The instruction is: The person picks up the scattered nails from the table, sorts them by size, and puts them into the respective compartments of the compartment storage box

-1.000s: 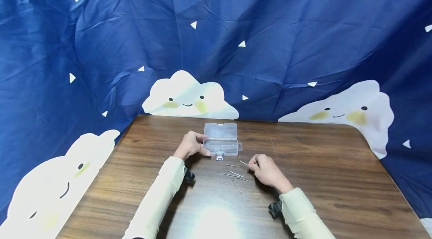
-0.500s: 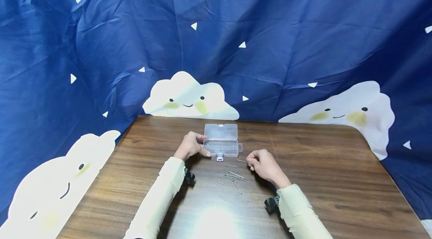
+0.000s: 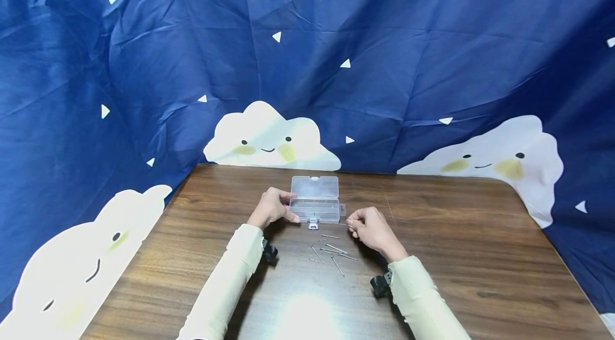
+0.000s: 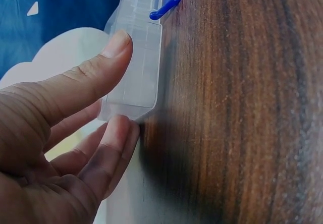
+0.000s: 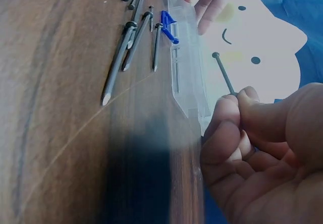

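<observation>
A clear plastic storage box (image 3: 314,215) stands on the table with its lid (image 3: 314,187) raised at the back. My left hand (image 3: 275,206) holds the box's left end, thumb along the front wall and fingertips at the end wall. Beyond the box's front right corner, my right hand (image 3: 373,229) pinches a nail (image 5: 224,74) between thumb and forefinger, its head pointing away from the fingers. A nail shape (image 5: 176,71) shows through the box's wall in the right wrist view. Several loose nails (image 3: 336,248) lie in front of the box.
A blue latch (image 5: 168,28) hangs from the box's front, and a clear tab (image 3: 343,210) juts from its right end. The wooden table (image 3: 480,254) ends at a blue curtain (image 3: 307,36) printed with clouds.
My right hand has moved left and slightly forward with the nail, closer to the box's right end. The nail has turned from slanted to nearly level. My left hand and the box stay put.
</observation>
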The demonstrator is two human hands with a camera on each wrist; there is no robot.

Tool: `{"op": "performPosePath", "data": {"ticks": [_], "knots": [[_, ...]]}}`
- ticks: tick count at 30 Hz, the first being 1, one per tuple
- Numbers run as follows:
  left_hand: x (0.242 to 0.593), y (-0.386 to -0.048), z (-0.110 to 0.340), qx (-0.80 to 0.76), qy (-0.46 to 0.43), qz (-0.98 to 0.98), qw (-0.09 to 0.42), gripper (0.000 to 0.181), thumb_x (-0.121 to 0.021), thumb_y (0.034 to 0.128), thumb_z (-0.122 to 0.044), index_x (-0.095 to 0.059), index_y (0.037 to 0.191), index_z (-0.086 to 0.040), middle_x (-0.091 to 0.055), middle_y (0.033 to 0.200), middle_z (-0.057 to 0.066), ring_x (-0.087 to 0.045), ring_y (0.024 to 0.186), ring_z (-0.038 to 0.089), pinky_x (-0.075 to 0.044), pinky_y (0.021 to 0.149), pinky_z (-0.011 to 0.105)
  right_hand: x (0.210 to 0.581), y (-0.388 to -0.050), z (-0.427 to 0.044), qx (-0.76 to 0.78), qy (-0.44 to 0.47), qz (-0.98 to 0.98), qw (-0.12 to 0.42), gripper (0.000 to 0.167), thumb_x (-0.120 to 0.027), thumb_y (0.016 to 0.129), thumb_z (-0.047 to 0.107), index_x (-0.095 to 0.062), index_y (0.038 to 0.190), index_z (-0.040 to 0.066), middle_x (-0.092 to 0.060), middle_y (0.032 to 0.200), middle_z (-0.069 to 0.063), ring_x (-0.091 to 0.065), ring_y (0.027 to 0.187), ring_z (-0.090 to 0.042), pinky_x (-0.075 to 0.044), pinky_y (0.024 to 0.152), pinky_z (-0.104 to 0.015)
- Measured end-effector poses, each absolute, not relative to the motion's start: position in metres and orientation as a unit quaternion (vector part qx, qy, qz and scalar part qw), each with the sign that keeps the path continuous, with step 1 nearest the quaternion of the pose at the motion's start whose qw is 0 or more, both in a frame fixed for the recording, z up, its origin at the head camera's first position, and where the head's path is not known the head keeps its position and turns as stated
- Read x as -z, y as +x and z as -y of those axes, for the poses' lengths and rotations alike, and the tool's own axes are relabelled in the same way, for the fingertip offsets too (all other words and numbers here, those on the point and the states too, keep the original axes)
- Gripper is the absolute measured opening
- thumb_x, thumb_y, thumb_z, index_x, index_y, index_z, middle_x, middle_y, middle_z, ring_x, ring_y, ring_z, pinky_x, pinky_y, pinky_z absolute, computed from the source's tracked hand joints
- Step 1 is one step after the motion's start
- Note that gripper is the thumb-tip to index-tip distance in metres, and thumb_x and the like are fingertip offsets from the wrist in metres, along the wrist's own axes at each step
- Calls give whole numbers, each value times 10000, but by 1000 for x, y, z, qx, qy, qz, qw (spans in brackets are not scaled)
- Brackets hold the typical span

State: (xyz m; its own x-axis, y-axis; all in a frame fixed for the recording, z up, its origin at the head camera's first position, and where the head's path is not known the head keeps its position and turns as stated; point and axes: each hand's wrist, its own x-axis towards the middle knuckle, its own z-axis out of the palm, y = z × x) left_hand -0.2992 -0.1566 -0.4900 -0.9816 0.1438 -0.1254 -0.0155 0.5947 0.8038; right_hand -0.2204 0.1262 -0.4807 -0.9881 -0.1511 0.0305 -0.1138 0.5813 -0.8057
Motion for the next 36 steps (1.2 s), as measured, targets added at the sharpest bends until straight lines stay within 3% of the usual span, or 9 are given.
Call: {"op": "performPosePath", "data": {"ticks": [10, 17, 23, 32, 36], "knots": [[492, -301, 158, -446, 34, -890, 89, 763, -997, 485, -68, -750, 1205, -125, -706, 1185, 104, -637, 896, 157, -514, 900, 357, 481, -231, -117, 468, -69, -881, 24, 173, -639, 975, 54, -718, 834, -11, -621, 652, -19, -576, 564, -113, -404, 537, -225], [492, -301, 158, -456, 36, -885, 89, 761, -999, 478, -60, -754, 1197, -118, -710, 1161, 116, -658, 908, 158, -520, 896, 348, 483, -236, -113, 459, -72, -885, 21, 198, -639, 970, 46, -709, 791, -5, -583, 603, 31, -560, 550, -97, -435, 626, -244], [494, -301, 158, -459, 37, -883, 85, 746, -1002, 474, -64, -763, 1179, -118, -724, 1099, 99, -648, 855, 152, -525, 830, 315, 481, -242, -110, 457, -72, -886, 18, 204, -640, 970, 51, -704, 783, -3, -603, 620, -6, -561, 553, -100, -460, 673, -285], [495, -301, 159, -458, 39, -884, 83, 754, -1004, 465, -65, -762, 1177, -116, -723, 1134, 95, -638, 949, 190, -486, 955, 385, 480, -250, -102, 445, -69, -893, 19, 215, -653, 973, 88, -710, 778, 17, -607, 617, -6, -560, 564, -119, -427, 629, -283], [495, -301, 159, -465, 43, -881, 83, 755, -1004, 462, -61, -761, 1176, -106, -722, 1141, 106, -640, 909, 178, -486, 951, 387, 479, -255, -99, 434, -74, -898, 19, 225, -658, 971, 85, -710, 765, 12, -597, 602, 9, -567, 558, -121, -461, 704, -309]]}}
